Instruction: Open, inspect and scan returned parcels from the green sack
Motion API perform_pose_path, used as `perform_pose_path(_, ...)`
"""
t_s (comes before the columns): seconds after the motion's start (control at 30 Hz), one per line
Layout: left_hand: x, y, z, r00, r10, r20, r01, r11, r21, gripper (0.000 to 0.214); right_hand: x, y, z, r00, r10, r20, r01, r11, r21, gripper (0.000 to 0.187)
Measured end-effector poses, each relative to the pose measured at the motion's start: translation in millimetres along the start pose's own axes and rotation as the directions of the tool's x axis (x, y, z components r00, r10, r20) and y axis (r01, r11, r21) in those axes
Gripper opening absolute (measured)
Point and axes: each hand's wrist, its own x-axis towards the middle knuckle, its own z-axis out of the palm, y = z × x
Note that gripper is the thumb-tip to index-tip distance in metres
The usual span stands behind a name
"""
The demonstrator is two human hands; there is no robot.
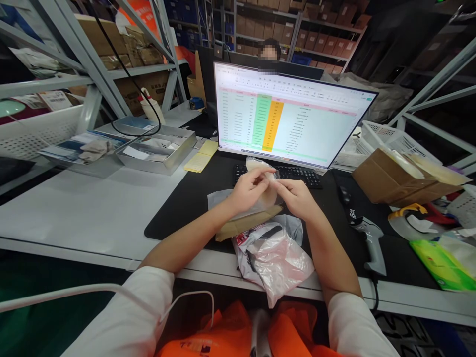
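Note:
Between my two hands, just in front of the keyboard, is a small clear plastic bag with something pale inside. My left hand pinches its upper edge with thumb and fingers. From the other side my right hand grips the same edge, the fingertips of both hands nearly meeting. Under my forearms lie a brown paper envelope and a grey plastic mailer. Nearer to me, a crumpled clear plastic bag with pinkish contents hangs over the table's front edge.
A monitor with a spreadsheet stands behind the keyboard. At right are a barcode scanner, a mouse, a cardboard box, a tape roll and a green packet. Grey trays and yellow notes sit left. Someone is behind the monitor.

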Motion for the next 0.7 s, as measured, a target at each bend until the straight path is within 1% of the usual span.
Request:
perform_pose_path(0.07,-0.6,-2.3,1.9,1.000,-0.015,-0.020,0.015,0.999,-0.029,0.036,1.1,3.7,-1.8,0.999,0.023,0.046,-0.026,0.997,0.070,0.047)
perform_pose_path(0.13,-1.1,-3.9,4.0,0.999,0.003,-0.032,-0.004,0.999,-0.045,0.046,1.9,5.5,-3.1,0.996,0.035,0.081,-0.044,0.992,0.116,0.043)
perform_pose_path(0.2,-1.6,-4.9,5.8,0.999,0.006,-0.035,-0.009,0.997,-0.075,0.051,2.2,5.1,-3.6,0.995,0.041,0.090,-0.051,0.992,0.111,0.036)
perform_pose_path(0.23,-2.0,-5.2,6.4,0.999,-0.002,-0.036,-0.001,0.996,-0.090,0.052,2.3,4.3,-3.3,0.996,0.043,0.079,-0.051,0.994,0.097,0.033)
perform_pose_path(0.3,-2.4,-4.9,6.9,0.999,-0.021,-0.039,0.018,0.997,-0.076,0.053,2.3,2.5,-1.7,0.999,0.043,0.018,-0.044,0.997,0.067,0.028)
perform_pose_path(0.4,-1.9,-2.2,5.8,1.000,-0.007,-0.022,0.008,0.998,0.056,0.050,2.3,0.9,2.3,0.995,0.027,-0.097,-0.025,0.999,0.025,0.027)
perform_pose_path(0.47,-0.9,0.5,4.4,1.000,-0.001,0.000,0.001,0.992,0.127,0.051,2.1,0.2,4.9,0.991,0.009,-0.136,-0.011,1.000,-0.012,0.028)
perform_pose_path(0.6,1.0,1.9,2.7,0.996,-0.082,0.040,0.074,0.985,0.154,0.053,-0.1,-3.1,8.1,0.988,-0.036,-0.147,0.022,0.995,-0.096,0.027)
perform_pose_path(0.67,2.0,-0.6,2.9,0.993,-0.108,0.039,0.103,0.987,0.122,0.050,-1.4,-4.7,8.0,0.989,-0.056,-0.138,0.039,0.992,-0.123,0.025)
perform_pose_path(0.7,2.6,-2.5,3.2,0.992,-0.121,0.035,0.117,0.990,0.084,0.047,-1.9,-4.9,7.4,0.989,-0.052,-0.142,0.036,0.993,-0.111,0.024)
